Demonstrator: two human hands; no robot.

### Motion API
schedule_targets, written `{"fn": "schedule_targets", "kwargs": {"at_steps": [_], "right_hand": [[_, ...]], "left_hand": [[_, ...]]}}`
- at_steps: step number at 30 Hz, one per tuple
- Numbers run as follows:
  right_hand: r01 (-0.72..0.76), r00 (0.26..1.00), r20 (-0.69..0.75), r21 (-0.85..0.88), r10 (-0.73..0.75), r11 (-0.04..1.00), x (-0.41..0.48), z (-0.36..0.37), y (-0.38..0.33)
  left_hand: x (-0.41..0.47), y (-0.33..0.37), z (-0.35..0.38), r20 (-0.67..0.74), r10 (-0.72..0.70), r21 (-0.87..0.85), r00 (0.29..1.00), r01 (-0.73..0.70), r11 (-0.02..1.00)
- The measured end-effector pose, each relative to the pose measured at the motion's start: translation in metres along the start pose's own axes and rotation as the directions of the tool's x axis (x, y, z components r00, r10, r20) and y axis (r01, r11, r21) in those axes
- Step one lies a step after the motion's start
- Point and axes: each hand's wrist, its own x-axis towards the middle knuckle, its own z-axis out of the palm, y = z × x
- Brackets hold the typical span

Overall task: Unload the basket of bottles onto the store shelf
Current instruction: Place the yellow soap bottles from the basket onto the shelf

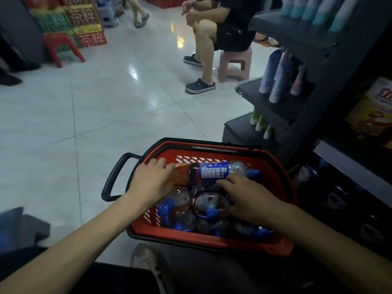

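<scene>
Upper left of the frame: stacked drink cartons (70,20) in red, green and yellow, printed with white characters, rise behind a red plastic stool (61,46). Both stand on the glossy white tiled floor (106,98), which fills the left half of the frame and carries bright reflections.

Lower centre, your left hand (151,181) reaches into the red shopping basket (212,240), set low in front of your dark-trousered legs, its black handle (114,177) jutting out to the left. The fingers curl down over the end of an orange-labelled bottle (182,175) lying on top of the load. Touching it, a blue-labelled bottle (220,169) with a blue cap lies across the pile, and more blue-capped bottles (209,209) crowd the basket beneath.

Your right hand (248,197) rests on the pile with fingers stretched nearly straight, their tips against the near side of the blue-labelled bottle, not wrapped round it.

Above centre, a seated person (206,49) in dark shorts and navy clogs (200,85) occupies a pink stool (234,64).

At the right stands the dark store shelf (322,60), the basket just beside its lowest tier. Its tiers carry upright tubes (277,75) and, top right, teal-tinted bottles (318,7). An orange carton (373,111) sits at the far right edge.
</scene>
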Motion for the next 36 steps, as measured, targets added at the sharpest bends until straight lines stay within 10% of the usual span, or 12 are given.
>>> {"fn": "schedule_targets", "kwargs": {"at_steps": [16, 27, 36], "right_hand": [[0.048, 0.998, 0.034, -0.020, -0.047, 0.999, 0.044, 0.011, -0.040], [-0.004, 0.997, -0.081, 0.176, 0.018, 0.984, 0.039, -0.009, -0.019], [0.038, 0.979, -0.192, 0.512, 0.070, 0.858, 0.048, -0.023, -0.010]], "left_hand": [[0.010, 0.024, -0.008, 0.107, -0.148, 0.096, 0.983, 0.138, 0.986], [-0.024, -0.033, 0.001, -0.159, 0.249, 0.209, 0.955, -0.214, 0.954], [-0.047, -0.082, -0.039, -0.456, 0.558, 0.387, 0.693, -0.411, 0.826]]}}
